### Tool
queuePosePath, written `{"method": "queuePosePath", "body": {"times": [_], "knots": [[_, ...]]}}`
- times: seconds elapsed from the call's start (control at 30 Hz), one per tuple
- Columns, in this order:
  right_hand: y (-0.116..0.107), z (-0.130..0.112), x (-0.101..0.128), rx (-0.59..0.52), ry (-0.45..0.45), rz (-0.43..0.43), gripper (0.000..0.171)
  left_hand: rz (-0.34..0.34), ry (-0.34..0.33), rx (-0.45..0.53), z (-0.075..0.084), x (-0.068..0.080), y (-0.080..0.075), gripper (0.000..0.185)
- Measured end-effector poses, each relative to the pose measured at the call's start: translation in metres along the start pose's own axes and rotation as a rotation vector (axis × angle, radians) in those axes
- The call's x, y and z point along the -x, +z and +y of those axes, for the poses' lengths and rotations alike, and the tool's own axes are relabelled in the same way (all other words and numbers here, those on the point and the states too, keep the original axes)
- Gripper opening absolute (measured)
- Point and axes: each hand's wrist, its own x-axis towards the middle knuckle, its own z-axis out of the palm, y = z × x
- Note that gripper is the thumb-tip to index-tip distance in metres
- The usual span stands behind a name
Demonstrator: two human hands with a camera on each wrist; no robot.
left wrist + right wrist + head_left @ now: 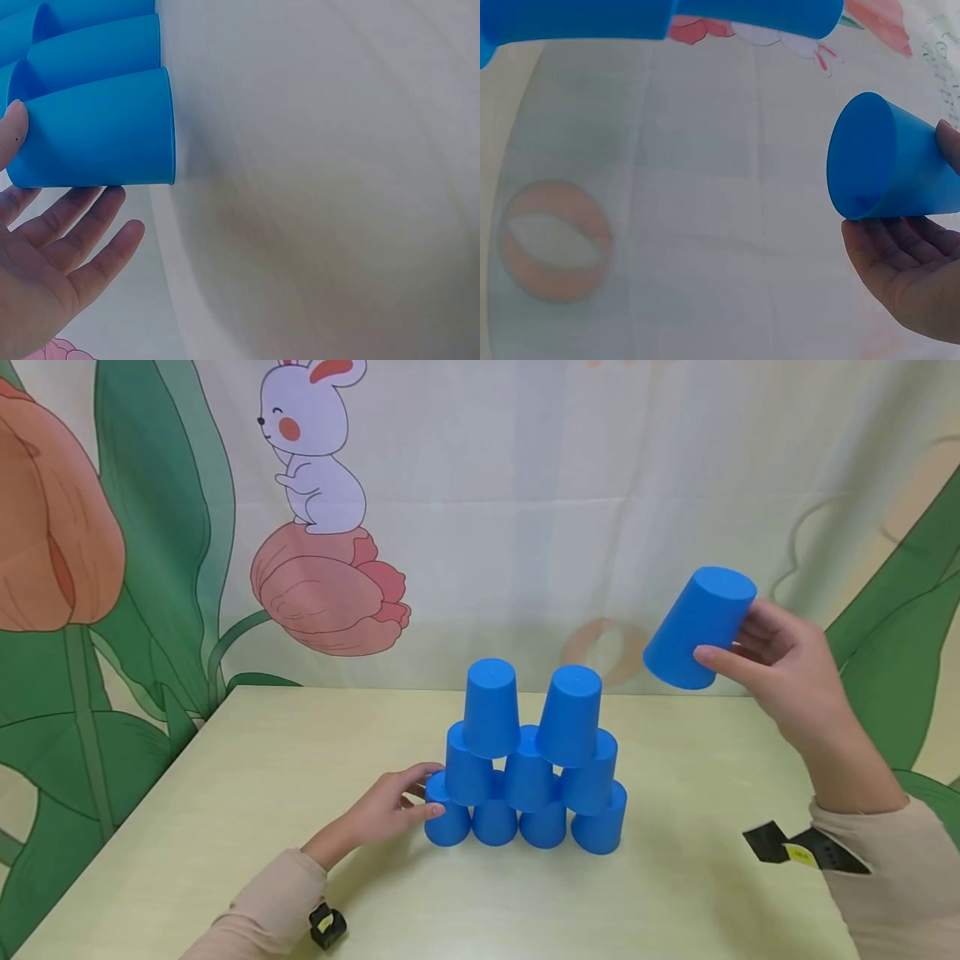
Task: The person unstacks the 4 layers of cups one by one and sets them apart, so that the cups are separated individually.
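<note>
Upside-down blue plastic cups stand in a stepped stack: a wide bottom row, three cups in the middle row, and two top cups standing apart. At its lower left, my left hand touches the end bottom cup, thumb on one side and fingers loosely extended along the other. Up to the right of the stack, my right hand holds another blue cup in the air, tilted with its mouth downward. In the right wrist view, this cup's open mouth faces left.
The stack stands on a pale yellow table. Behind it hangs a curtain printed with a rabbit, tulips and leaves. Black straps with yellow labels are at both sleeves.
</note>
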Motion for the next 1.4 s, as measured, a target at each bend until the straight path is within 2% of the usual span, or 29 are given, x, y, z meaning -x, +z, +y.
{"method": "queuePosePath", "body": {"times": [0.2,0.37,0.6,1.0,1.1,1.2,1.3,1.4], "knots": [[-0.008,0.029,0.009,0.041,0.096,-0.042,0.062,-0.005,0.008,-0.001,0.0,0.0,-0.001,0.053],[-0.007,0.052,0.014,0.084,0.143,-0.071,0.065,-0.007,0.001,-0.002,0.0,0.0,-0.001,0.054],[0.001,0.076,0.02,0.066,0.199,-0.105,0.071,-0.011,-0.009,0.001,0.0,-0.001,-0.001,0.055],[0.012,0.111,0.029,0.073,0.199,-0.136,0.072,-0.001,-0.009,-0.014,0.003,-0.001,0.0,0.054],[0.015,0.147,0.027,0.041,0.206,-0.134,0.073,-0.004,-0.014,-0.014,0.002,-0.002,-0.001,0.054],[0.017,0.208,0.022,0.056,0.221,-0.112,0.074,-0.006,-0.018,-0.011,0.002,-0.002,0.0,0.054],[0.022,0.268,0.019,0.134,0.204,-0.073,0.072,-0.007,-0.017,-0.007,0.002,-0.002,-0.001,0.054],[0.027,0.285,0.021,0.162,0.183,-0.082,0.073,-0.005,-0.015,-0.005,0.002,-0.002,-0.001,0.053]]}}
